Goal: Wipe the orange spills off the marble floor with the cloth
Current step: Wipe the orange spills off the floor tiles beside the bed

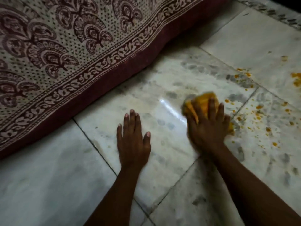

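Note:
My right hand (207, 126) presses a bunched yellow-orange cloth (202, 101) onto the white marble floor (162, 88); the hand is blurred by motion and covers most of the cloth. Orange spills (267, 118) lie scattered as small drops just right of the cloth, with bigger blotches (296, 79) at the right edge. A faint yellowish smear (179, 93) shows on the tile left of the cloth. My left hand (132, 141) lies flat on the floor with its fingers spread, holding nothing, a little left of the right hand.
A mattress with a maroon and cream patterned sheet (65, 54) fills the upper left; its dark red edge (130, 70) runs diagonally along the floor. Dark tile joints (96, 144) cross the marble. A grey-veined border strip (276, 15) lies at the top right.

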A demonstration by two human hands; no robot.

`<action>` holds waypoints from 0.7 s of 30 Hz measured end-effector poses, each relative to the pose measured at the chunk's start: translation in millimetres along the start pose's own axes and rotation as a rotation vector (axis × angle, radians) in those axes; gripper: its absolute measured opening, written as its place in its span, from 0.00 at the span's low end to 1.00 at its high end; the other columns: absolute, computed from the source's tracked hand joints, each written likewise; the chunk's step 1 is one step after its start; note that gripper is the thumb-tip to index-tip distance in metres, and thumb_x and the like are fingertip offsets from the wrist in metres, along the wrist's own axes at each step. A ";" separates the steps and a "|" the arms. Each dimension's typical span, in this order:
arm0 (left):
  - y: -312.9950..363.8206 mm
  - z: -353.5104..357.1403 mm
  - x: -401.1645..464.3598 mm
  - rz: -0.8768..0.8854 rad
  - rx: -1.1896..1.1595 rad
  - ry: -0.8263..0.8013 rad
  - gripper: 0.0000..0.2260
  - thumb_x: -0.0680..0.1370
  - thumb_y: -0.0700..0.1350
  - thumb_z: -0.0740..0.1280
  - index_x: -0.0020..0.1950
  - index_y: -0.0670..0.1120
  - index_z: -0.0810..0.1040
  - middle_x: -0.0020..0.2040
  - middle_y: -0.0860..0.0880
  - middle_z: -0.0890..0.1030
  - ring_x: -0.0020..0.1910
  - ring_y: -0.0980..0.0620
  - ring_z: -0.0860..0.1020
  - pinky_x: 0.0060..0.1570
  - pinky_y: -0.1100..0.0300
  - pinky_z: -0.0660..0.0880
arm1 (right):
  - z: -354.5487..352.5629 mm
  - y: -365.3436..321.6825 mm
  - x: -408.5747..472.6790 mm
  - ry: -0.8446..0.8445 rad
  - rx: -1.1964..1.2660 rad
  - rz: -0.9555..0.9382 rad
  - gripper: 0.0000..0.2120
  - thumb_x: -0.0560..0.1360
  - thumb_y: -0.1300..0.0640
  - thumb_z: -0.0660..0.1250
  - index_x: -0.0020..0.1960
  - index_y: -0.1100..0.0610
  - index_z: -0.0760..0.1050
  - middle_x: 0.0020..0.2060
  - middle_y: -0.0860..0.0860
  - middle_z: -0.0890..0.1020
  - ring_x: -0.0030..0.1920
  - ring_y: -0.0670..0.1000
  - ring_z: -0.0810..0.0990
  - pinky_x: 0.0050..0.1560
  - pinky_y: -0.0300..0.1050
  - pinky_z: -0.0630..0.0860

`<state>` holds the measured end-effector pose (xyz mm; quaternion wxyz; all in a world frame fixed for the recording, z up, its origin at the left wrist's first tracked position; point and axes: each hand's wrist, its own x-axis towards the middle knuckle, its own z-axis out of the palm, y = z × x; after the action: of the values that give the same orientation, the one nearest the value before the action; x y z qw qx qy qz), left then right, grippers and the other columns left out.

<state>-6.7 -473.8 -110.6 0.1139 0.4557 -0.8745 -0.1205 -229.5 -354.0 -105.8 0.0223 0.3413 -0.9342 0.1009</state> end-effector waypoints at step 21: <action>-1.8 -13.3 0.1 0.085 0.090 -0.125 0.48 0.73 0.70 0.59 0.86 0.44 0.56 0.88 0.45 0.50 0.87 0.44 0.50 0.81 0.37 0.55 | 29.1 -102.3 65.8 0.000 0.087 -0.173 0.30 0.78 0.33 0.54 0.78 0.38 0.69 0.82 0.56 0.63 0.80 0.71 0.59 0.77 0.73 0.53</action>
<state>-1.3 -476.3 -98.6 0.0435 0.4143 -0.9031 -0.1043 -213.4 -478.0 -109.3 0.0160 0.4213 -0.8960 0.1392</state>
